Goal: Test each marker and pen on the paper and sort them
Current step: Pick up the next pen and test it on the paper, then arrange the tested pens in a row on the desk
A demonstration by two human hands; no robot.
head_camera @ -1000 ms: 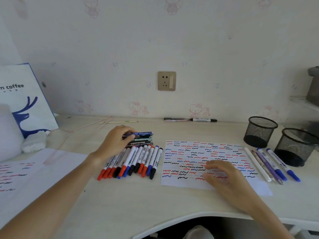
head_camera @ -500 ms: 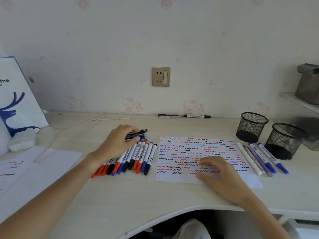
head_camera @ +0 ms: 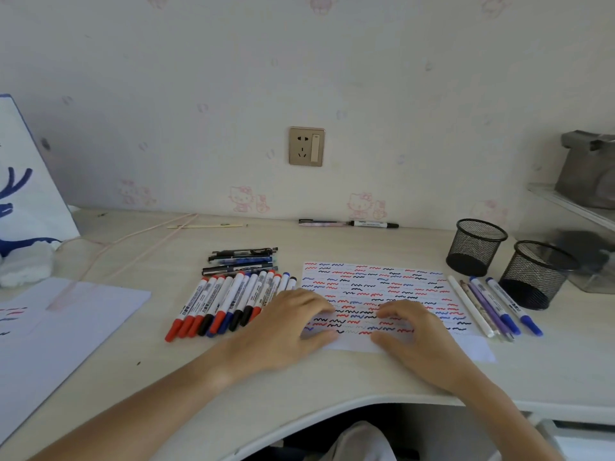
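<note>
Leaving the pens (head_camera: 241, 261), the left hand (head_camera: 286, 322) now lies flat on the paper (head_camera: 376, 294) beside the right hand (head_camera: 412, 334). Both are relaxed, holding nothing. Markers (head_camera: 229, 302) lie left of the paper; testing seems paused.

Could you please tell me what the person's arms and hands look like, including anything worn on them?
Both forearms are bare as far as the frame shows, with no sleeves in view. The left hand and right hand wear no gloves, and no rings, watch or bracelets can be seen on the fingers or wrists.
</note>
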